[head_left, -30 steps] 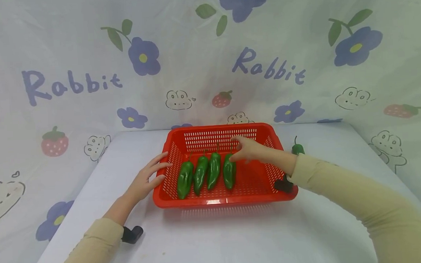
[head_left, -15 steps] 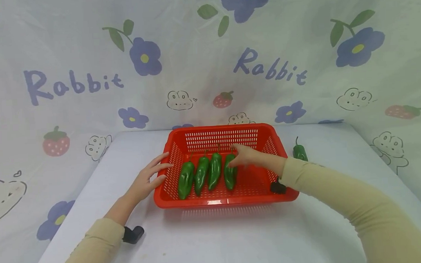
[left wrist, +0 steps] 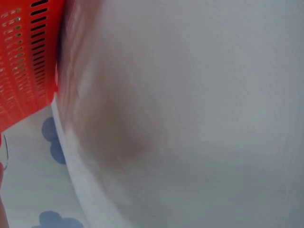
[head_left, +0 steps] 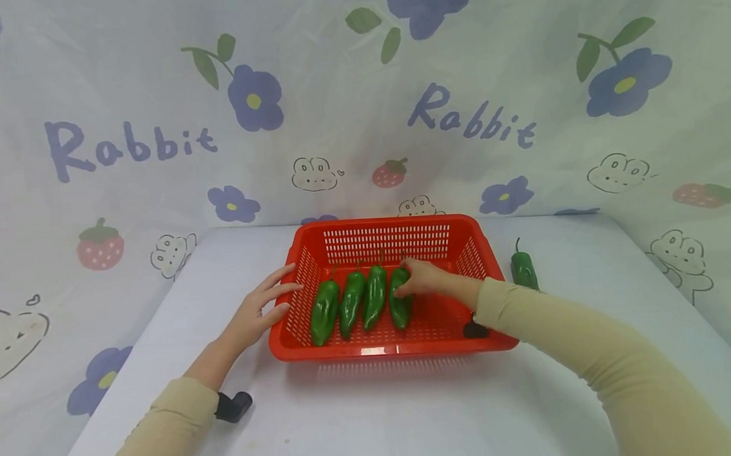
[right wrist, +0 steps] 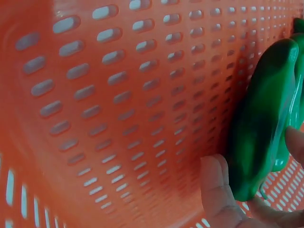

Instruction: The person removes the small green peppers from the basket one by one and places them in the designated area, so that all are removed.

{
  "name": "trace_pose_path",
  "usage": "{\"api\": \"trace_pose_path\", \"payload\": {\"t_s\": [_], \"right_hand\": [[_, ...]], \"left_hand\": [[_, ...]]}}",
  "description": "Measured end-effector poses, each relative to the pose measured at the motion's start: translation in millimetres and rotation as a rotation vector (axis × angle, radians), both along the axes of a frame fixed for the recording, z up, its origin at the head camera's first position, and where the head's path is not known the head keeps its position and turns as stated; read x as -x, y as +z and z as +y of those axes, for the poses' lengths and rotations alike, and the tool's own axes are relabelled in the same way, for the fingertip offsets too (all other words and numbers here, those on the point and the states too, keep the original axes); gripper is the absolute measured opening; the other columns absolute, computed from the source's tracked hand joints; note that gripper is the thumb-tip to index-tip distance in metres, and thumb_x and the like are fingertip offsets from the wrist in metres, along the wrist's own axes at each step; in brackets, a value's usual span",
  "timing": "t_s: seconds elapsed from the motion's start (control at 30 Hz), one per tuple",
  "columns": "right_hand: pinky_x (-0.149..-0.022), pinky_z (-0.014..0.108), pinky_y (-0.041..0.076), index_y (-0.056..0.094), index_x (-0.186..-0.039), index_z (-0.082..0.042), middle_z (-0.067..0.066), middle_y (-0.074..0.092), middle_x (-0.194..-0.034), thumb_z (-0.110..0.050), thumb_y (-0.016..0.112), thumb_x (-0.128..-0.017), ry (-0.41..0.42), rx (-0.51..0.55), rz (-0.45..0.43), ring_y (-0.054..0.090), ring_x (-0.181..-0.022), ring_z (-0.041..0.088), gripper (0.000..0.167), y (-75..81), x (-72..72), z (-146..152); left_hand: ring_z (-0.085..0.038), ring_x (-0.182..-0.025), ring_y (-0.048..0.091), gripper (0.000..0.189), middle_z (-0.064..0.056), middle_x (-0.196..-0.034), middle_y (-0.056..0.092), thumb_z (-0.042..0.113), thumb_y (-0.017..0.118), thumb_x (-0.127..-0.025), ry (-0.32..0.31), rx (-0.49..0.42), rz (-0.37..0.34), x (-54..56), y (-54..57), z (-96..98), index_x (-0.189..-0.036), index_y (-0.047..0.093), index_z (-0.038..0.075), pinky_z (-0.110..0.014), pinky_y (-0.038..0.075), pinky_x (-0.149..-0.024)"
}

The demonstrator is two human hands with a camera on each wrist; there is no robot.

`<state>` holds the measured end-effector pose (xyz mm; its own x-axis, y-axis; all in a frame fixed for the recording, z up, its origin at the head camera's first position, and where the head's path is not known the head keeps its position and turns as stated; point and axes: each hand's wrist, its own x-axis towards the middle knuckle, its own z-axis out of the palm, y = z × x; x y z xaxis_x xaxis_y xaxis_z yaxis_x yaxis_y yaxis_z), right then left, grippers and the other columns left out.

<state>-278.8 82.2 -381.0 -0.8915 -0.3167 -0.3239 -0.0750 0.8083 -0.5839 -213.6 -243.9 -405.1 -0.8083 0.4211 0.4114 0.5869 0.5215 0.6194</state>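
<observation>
A red perforated plastic basket holds a row of green peppers, among them a leftmost one and a rightmost one. My right hand reaches in and grips the stem end of the rightmost pepper. The right wrist view shows the thumb on one side of that pepper and fingers on its other side. My left hand rests with spread fingers at the basket's left rim. In the left wrist view the basket's outer wall appears, with the hand almost wholly out of frame.
Another green pepper lies on the white table right of the basket, partly behind my right sleeve. A patterned cloth hangs behind the table. Black wrist cameras sit at the left wrist and right wrist.
My right hand has come down and slightly left onto the rightmost pepper, its fingers closing round the stem end. More of the pepper outside shows. My left hand stays at the rim.
</observation>
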Motion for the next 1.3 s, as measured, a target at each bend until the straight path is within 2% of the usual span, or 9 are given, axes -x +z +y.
{"api": "trace_pose_path", "payload": {"t_s": [0.23,0.5,0.6,0.83,1.03,1.17,1.3], "right_hand": [[-0.086,0.036,0.048,0.036,-0.135,-0.002,0.018,0.051,-0.126,-0.020,0.072,-0.075,-0.014,0.039,-0.015,0.053,-0.109,0.028,0.072,-2.8,1.2,-3.9],[-0.099,0.040,0.039,0.037,-0.135,-0.004,0.018,0.049,-0.128,-0.024,0.072,-0.076,0.001,0.018,0.014,0.048,-0.117,0.030,0.071,-9.2,2.8,-6.8],[-0.099,0.041,0.039,0.036,-0.135,-0.004,0.019,0.049,-0.128,-0.024,0.072,-0.076,0.012,0.042,0.014,0.048,-0.116,0.031,0.071,-10.3,1.9,-8.0],[-0.091,0.040,0.046,0.036,-0.136,-0.007,0.020,0.050,-0.125,-0.018,0.071,-0.076,0.027,0.118,0.006,0.052,-0.110,0.032,0.070,-10.9,-1.9,-12.1],[-0.090,0.039,0.046,0.039,-0.134,-0.007,0.019,0.052,-0.123,-0.016,0.071,-0.076,0.023,0.128,0.017,0.053,-0.109,0.031,0.067,-12.3,0.6,-12.9],[-0.090,0.038,0.046,0.040,-0.134,-0.006,0.018,0.052,-0.123,-0.016,0.072,-0.075,0.030,0.114,0.044,0.053,-0.109,0.030,0.068,-9.6,2.6,-11.5],[-0.085,0.036,0.048,0.039,-0.136,-0.008,0.017,0.052,-0.122,-0.015,0.071,-0.075,0.010,0.143,0.011,0.054,-0.104,0.027,0.069,-3.8,5.7,-9.2]], "left_hand": [[-0.033,-0.130,0.030,0.031,-0.014,-0.142,0.037,0.008,0.055,-0.084,-0.002,-0.005,-0.007,-1.0,3.4,1.4,-0.115,0.061,0.005,-0.057,0.042,-0.089],[-0.034,-0.130,0.031,0.031,-0.014,-0.142,0.037,0.007,0.055,-0.084,-0.001,-0.002,-0.008,-1.0,2.7,1.3,-0.115,0.060,0.005,-0.056,0.043,-0.088],[-0.034,-0.130,0.031,0.031,-0.014,-0.142,0.037,0.007,0.055,-0.084,0.001,-0.002,-0.009,-1.1,1.8,0.7,-0.115,0.060,0.005,-0.057,0.042,-0.089],[-0.032,-0.131,0.031,0.032,-0.013,-0.142,0.037,0.008,0.055,-0.085,0.008,0.002,-0.011,-1.2,0.8,0.5,-0.116,0.060,0.006,-0.057,0.042,-0.089],[-0.032,-0.131,0.030,0.032,-0.013,-0.142,0.037,0.007,0.055,-0.085,0.009,-0.005,-0.011,-1.5,1.3,0.8,-0.116,0.060,0.006,-0.059,0.039,-0.091],[-0.034,-0.130,0.031,0.032,-0.013,-0.142,0.037,0.008,0.055,-0.085,0.010,-0.004,-0.019,-1.5,1.3,0.7,-0.117,0.060,0.007,-0.058,0.042,-0.089],[-0.035,-0.130,0.031,0.032,-0.013,-0.142,0.037,0.008,0.055,-0.085,0.010,-0.003,-0.016,-1.0,0.7,0.4,-0.117,0.060,0.007,-0.056,0.043,-0.088]]}}
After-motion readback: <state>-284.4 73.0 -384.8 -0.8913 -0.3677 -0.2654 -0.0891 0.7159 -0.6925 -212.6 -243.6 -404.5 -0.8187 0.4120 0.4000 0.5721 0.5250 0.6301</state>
